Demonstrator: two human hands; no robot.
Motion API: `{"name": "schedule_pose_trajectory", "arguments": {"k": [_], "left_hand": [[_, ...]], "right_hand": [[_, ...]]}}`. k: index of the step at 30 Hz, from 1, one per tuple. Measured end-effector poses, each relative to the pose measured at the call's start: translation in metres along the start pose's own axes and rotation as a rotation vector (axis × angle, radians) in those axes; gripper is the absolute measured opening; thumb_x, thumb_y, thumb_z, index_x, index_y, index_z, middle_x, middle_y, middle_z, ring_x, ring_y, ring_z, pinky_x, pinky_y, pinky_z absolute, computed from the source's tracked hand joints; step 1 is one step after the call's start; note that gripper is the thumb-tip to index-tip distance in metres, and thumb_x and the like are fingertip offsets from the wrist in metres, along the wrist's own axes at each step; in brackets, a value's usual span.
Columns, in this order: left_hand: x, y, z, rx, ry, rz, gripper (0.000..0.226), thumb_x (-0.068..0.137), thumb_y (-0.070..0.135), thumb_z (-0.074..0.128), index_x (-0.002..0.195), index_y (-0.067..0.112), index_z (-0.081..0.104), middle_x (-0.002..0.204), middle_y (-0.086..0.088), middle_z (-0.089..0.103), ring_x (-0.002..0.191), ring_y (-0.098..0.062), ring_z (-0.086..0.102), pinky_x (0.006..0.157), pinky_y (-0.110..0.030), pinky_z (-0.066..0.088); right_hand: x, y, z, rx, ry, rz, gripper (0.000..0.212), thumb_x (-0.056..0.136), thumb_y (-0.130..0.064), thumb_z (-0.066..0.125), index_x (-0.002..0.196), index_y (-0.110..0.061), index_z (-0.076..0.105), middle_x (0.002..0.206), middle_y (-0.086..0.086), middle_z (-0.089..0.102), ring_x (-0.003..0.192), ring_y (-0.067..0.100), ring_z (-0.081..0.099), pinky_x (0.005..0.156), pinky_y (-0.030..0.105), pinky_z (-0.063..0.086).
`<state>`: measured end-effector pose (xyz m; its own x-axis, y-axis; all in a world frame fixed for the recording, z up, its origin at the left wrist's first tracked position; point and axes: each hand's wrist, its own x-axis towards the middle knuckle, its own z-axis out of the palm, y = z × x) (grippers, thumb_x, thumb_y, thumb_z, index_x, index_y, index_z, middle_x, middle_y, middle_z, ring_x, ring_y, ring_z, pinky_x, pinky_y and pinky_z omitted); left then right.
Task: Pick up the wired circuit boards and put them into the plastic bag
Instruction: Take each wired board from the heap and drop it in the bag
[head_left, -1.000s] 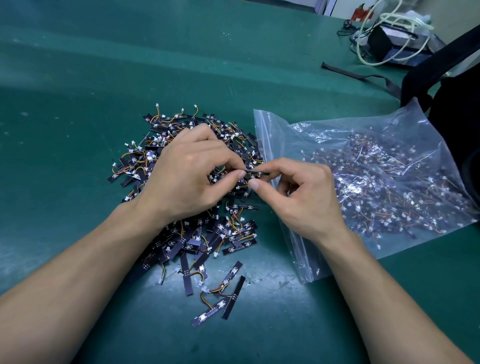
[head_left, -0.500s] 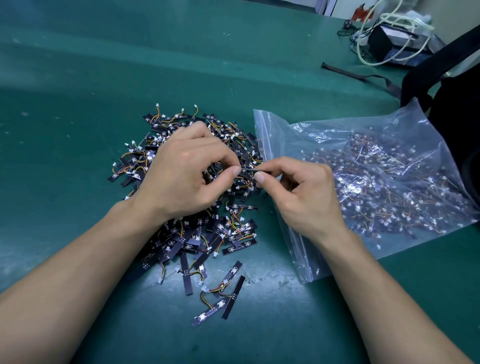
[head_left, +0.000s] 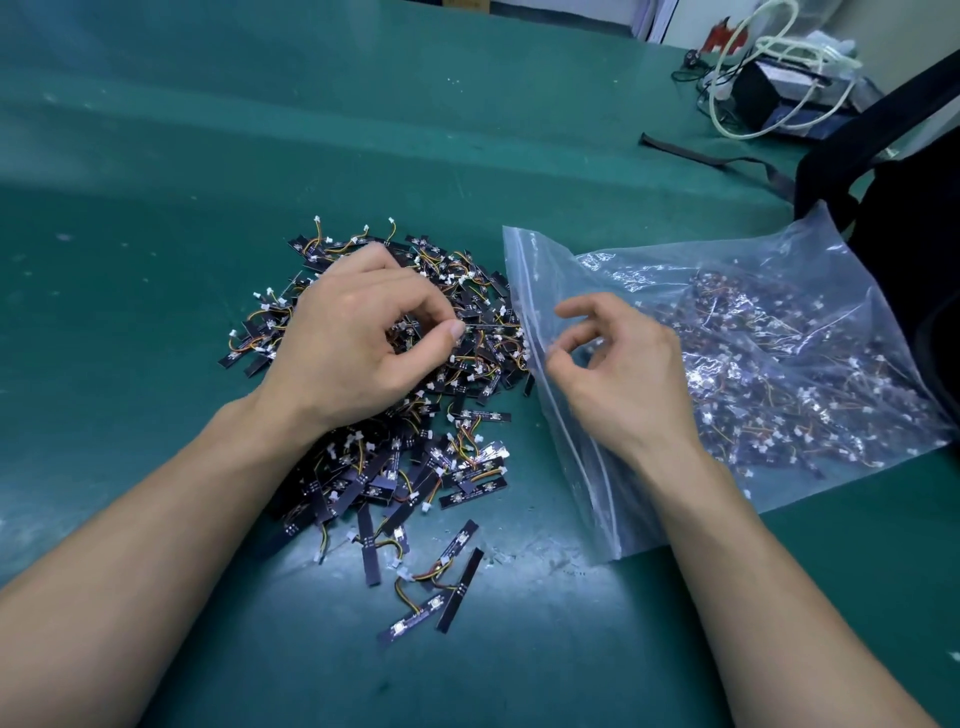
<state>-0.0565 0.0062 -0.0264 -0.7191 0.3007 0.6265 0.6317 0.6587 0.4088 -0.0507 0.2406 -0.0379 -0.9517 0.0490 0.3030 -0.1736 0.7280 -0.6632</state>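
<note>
A heap of small black wired circuit boards (head_left: 415, 457) with orange wires and white plugs lies on the green mat. My left hand (head_left: 353, 348) hovers over the heap and pinches one thin circuit board (head_left: 488, 326) between thumb and forefinger, its free end pointing right. My right hand (head_left: 618, 379) is over the mouth of the clear plastic bag (head_left: 524, 280), fingers loosely curled and holding nothing. The bag lies flat to the right of the heap, with many boards (head_left: 779, 374) inside it.
A few stray boards (head_left: 441, 582) lie nearer me on the green mat (head_left: 156, 208). At the right edge sits a black backpack (head_left: 914, 218) with a loose strap (head_left: 701, 156). A black box with looped white cable (head_left: 769, 93) stands at the back right.
Both hands held the one board before. My right hand has let go and moved right over the bag's mouth, fingers spread; my left hand keeps the board.
</note>
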Motion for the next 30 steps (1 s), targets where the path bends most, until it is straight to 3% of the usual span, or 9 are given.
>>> {"name": "schedule_pose_trajectory", "arguments": {"k": [3,6,12,14,16,18,23,27,30], "left_hand": [[0.009,0.009,0.0,-0.038,-0.031,-0.138,0.017,0.088,0.034,0.067,0.079,0.021,0.073,0.069,0.019,0.06,0.07,-0.01,0.054,0.068,-0.034,0.046],[0.023,0.021,0.007,-0.023,-0.175,-0.269,0.019,0.09,0.041,0.069,0.081,0.025,0.075,0.066,0.023,0.06,0.065,0.008,0.054,0.066,-0.026,0.042],[0.05,0.054,0.042,0.025,-0.367,-0.348,0.018,0.089,0.04,0.069,0.076,0.029,0.073,0.069,0.013,0.065,0.08,-0.019,0.065,0.075,-0.036,0.054],[0.056,0.063,0.058,0.035,-0.425,-0.406,0.027,0.089,0.037,0.067,0.064,0.028,0.064,0.07,0.005,0.064,0.083,-0.027,0.064,0.07,-0.036,0.052],[0.059,0.071,0.072,-0.003,-0.458,-0.464,0.038,0.087,0.032,0.066,0.053,0.023,0.051,0.059,0.004,0.054,0.074,-0.031,0.059,0.059,-0.033,0.042],[0.06,0.078,0.082,-0.048,-0.458,-0.503,0.042,0.085,0.027,0.065,0.049,0.02,0.044,0.054,0.005,0.045,0.065,-0.032,0.05,0.053,-0.031,0.033],[0.048,0.084,0.093,0.057,-0.405,-0.474,0.035,0.079,0.027,0.063,0.055,0.02,0.039,0.057,0.004,0.038,0.067,-0.033,0.045,0.06,-0.033,0.033],[0.044,0.07,0.078,0.079,-0.34,-0.444,0.04,0.081,0.046,0.068,0.054,0.023,0.05,0.058,0.003,0.055,0.068,-0.029,0.056,0.051,-0.029,0.031],[0.041,0.05,0.052,0.084,-0.285,-0.392,0.029,0.083,0.057,0.069,0.065,0.035,0.064,0.069,0.013,0.067,0.074,-0.015,0.063,0.06,-0.028,0.042]], "right_hand": [[0.003,-0.001,-0.003,0.107,0.101,0.03,0.029,0.08,-0.015,0.068,0.103,-0.032,0.069,0.076,-0.018,0.07,0.051,0.006,0.053,0.066,0.031,0.054],[0.006,0.0,-0.006,0.233,0.185,0.051,0.028,0.078,-0.014,0.068,0.1,-0.032,0.069,0.074,-0.02,0.069,0.049,0.004,0.05,0.059,0.022,0.046],[0.004,-0.007,-0.012,0.344,0.295,-0.01,0.029,0.078,-0.016,0.066,0.097,-0.038,0.063,0.075,-0.02,0.069,0.046,0.01,0.046,0.054,0.022,0.042],[0.003,-0.008,-0.014,0.367,0.336,-0.017,0.028,0.079,-0.013,0.066,0.099,-0.032,0.064,0.076,-0.017,0.069,0.046,0.018,0.046,0.053,0.027,0.042],[0.003,-0.009,-0.016,0.396,0.364,-0.022,0.027,0.08,-0.011,0.066,0.101,-0.028,0.065,0.075,-0.013,0.069,0.047,0.025,0.048,0.052,0.031,0.044],[0.002,-0.01,-0.017,0.415,0.381,-0.025,0.027,0.08,-0.01,0.065,0.102,-0.027,0.065,0.076,-0.01,0.07,0.048,0.028,0.051,0.05,0.036,0.046],[0.003,-0.01,-0.016,0.431,0.359,-0.023,0.028,0.081,-0.01,0.066,0.1,-0.03,0.063,0.076,-0.007,0.07,0.047,0.032,0.051,0.048,0.044,0.048],[0.003,-0.007,-0.011,0.408,0.29,-0.007,0.029,0.08,-0.013,0.066,0.1,-0.034,0.062,0.076,-0.01,0.07,0.045,0.018,0.046,0.049,0.032,0.042],[0.003,-0.004,-0.006,0.36,0.201,0.01,0.028,0.08,-0.017,0.068,0.102,-0.033,0.063,0.078,-0.013,0.07,0.047,0.008,0.045,0.054,0.025,0.041]]}}
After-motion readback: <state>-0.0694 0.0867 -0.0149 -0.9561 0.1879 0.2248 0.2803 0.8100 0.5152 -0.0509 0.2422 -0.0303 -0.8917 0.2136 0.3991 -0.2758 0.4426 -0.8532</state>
